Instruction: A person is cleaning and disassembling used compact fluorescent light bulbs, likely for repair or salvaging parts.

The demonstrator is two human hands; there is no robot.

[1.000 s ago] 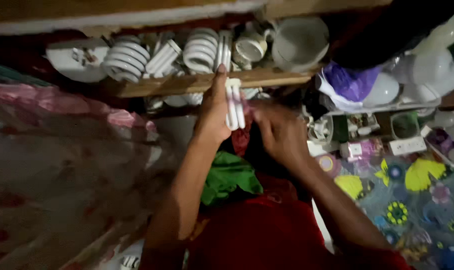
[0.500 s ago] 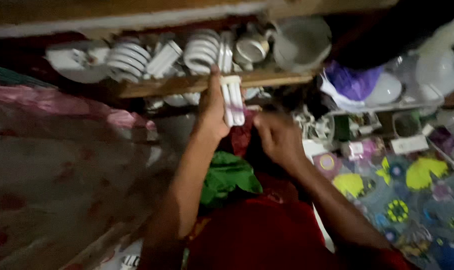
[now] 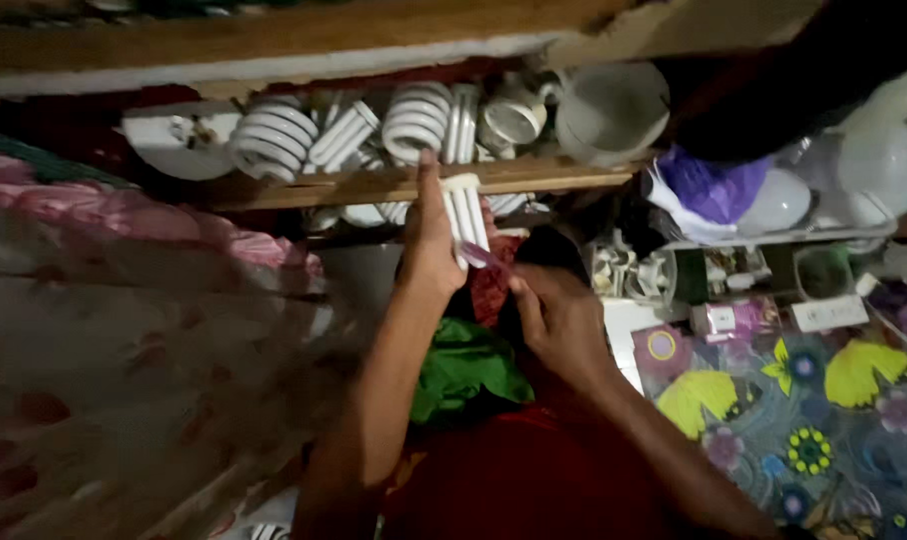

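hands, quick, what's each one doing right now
Left hand: closed around a white tube lamp.
Right hand: closed on a thin tool at the lamp's base.

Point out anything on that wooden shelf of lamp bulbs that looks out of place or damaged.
The spiral bulbs and tube bulbs on the wooden shelf lie heaped on their sides, pointing different ways, loose and unboxed. A bare white lamp base lies among them. The left hand holds a tube bulb; no cracks are visible in the dim light.
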